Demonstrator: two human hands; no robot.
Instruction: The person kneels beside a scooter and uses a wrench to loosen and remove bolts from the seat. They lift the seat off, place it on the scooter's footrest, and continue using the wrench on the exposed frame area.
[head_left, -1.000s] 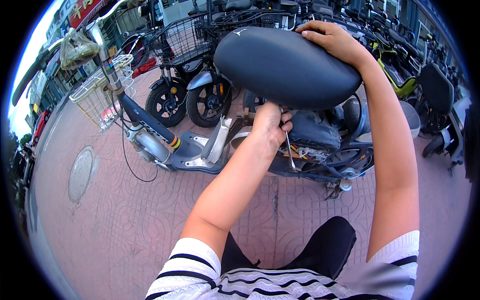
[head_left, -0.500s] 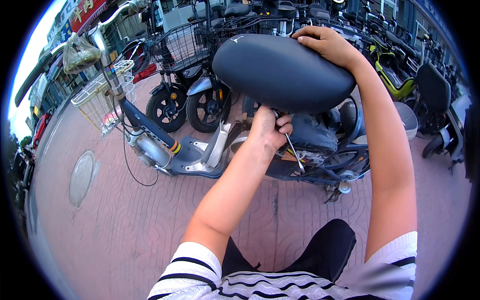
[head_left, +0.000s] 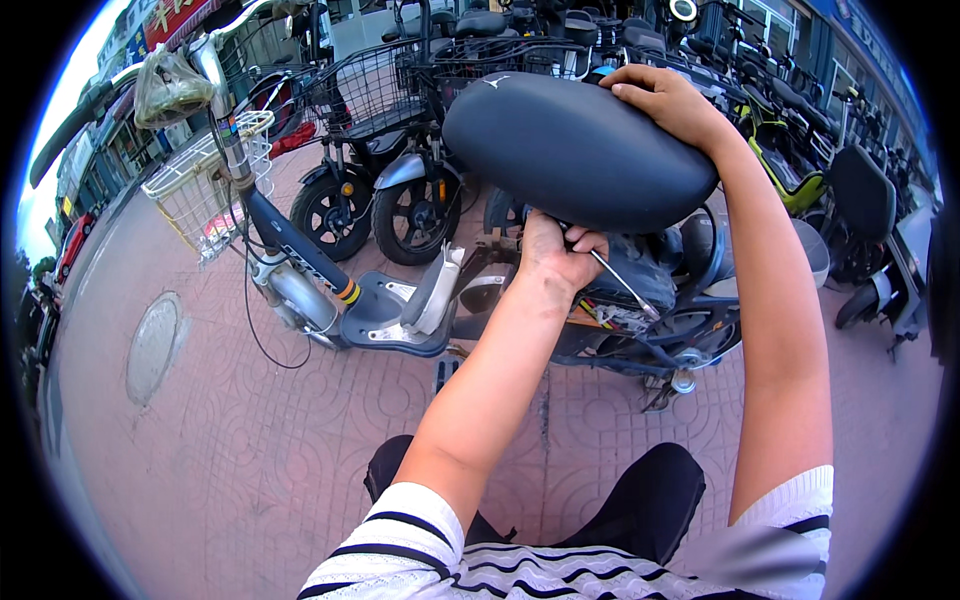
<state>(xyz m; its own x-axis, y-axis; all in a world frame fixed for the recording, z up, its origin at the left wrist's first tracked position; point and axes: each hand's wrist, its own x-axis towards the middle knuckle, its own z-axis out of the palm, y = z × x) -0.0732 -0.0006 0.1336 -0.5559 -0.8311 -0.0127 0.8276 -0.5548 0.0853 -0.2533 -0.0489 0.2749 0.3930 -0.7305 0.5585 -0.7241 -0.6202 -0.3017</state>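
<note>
A large black padded seat (head_left: 585,150) sits tilted above the dark frame of an electric bike (head_left: 630,270). My right hand (head_left: 665,100) lies over its far right edge, fingers curled on the padding. Just under the seat's near edge, my left hand (head_left: 565,250) is closed around a screwdriver (head_left: 625,285). The slim metal shaft sticks out down to the right, over the bike's side; the handle is mostly hidden in my fingers. What lies beneath the seat behind my left hand cannot be seen.
The bike's footboard (head_left: 385,315) and white wire basket (head_left: 205,190) extend to the left. A plastic bag (head_left: 170,88) hangs by the handlebar. Several parked bikes stand behind, one with a black basket (head_left: 375,95). Red paving bears a round manhole cover (head_left: 153,345).
The seat and both hands appear slightly farther right. My left wrist has turned, and the screwdriver's shaft now points more to the right. My right hand stays on the seat.
</note>
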